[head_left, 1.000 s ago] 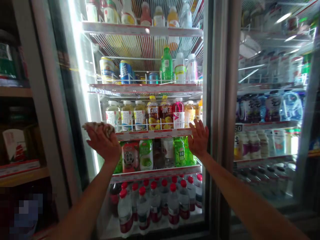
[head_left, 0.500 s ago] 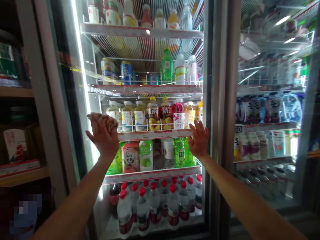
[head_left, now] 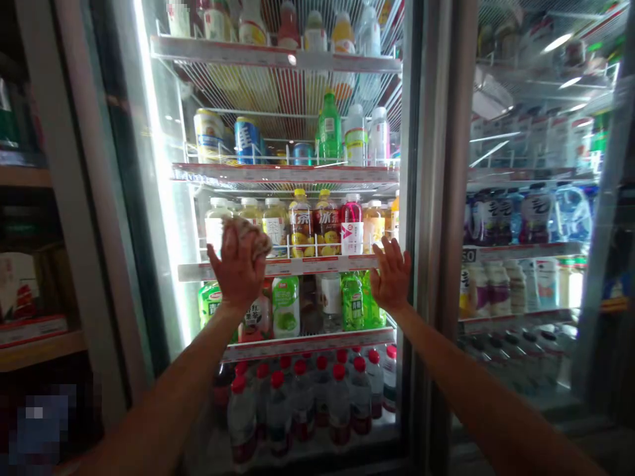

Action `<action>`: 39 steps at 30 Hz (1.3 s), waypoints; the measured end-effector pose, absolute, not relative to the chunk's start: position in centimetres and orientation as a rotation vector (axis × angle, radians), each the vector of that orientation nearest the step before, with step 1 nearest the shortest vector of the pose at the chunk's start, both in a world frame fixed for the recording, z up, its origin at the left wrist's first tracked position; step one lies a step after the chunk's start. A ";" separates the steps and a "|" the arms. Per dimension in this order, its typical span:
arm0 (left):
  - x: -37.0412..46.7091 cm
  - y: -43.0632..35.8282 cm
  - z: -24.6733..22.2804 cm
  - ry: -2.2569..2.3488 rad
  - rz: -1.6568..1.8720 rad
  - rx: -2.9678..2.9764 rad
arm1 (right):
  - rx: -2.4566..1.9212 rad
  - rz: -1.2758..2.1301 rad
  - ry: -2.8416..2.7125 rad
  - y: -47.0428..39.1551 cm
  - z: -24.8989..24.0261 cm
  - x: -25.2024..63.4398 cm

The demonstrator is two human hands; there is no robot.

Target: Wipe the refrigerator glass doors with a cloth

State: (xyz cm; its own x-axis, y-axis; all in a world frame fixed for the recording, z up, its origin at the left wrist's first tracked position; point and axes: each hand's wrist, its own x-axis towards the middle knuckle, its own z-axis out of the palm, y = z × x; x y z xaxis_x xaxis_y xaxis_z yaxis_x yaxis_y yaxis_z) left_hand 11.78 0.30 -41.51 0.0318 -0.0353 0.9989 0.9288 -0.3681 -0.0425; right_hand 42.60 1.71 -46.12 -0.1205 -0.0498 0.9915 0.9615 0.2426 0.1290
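Observation:
My left hand [head_left: 241,268] presses a crumpled, light patterned cloth [head_left: 251,238] against the glass door [head_left: 297,142] of a lit drinks cooler. The cloth bunches under and beside the fingers, in front of the bottles on the middle shelf. Toward the door's right edge, my right hand [head_left: 391,274] rests with fingers spread, apparently on the glass, and holds nothing. Between the two hands runs the shelf's price strip [head_left: 317,265]. Behind the glass stand two dark tea bottles with yellow caps [head_left: 313,225] and a pink bottle [head_left: 352,225].
Water bottles with red caps [head_left: 300,403] fill the cooler's bottom. A metal door frame [head_left: 439,198] divides this door from a second cooler door [head_left: 530,218] at right. At left, a wooden shelf [head_left: 40,350] holds boxes.
My left hand has moved right across the glass with the cloth. My right hand has stayed nearly in place. The view has shifted slightly.

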 end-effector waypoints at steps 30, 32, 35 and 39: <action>14.3 0.4 -39.5 -0.826 -1.256 -1.567 | -0.896 -1.141 -1.376 1.7 -46.1 42.7; 12.7 0.4 -38.6 -0.974 -1.482 -1.403 | -0.892 -1.138 -1.372 1.7 -46.1 42.7; 14.3 0.4 -39.4 -0.964 -1.454 -1.454 | -0.898 -1.134 -1.372 1.8 -46.2 42.7; 19.2 0.4 -42.4 -0.578 -0.936 -1.807 | -0.902 -1.124 -1.380 1.7 -46.1 42.7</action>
State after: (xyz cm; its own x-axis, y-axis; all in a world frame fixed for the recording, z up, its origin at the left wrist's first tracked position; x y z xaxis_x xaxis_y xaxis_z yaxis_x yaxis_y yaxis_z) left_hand 19.19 0.39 -42.44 0.5896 -0.0243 0.8073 0.7325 -0.4049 -0.5472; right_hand 42.73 1.67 -46.15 -0.1234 -0.0720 0.9897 0.9548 0.2633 0.1382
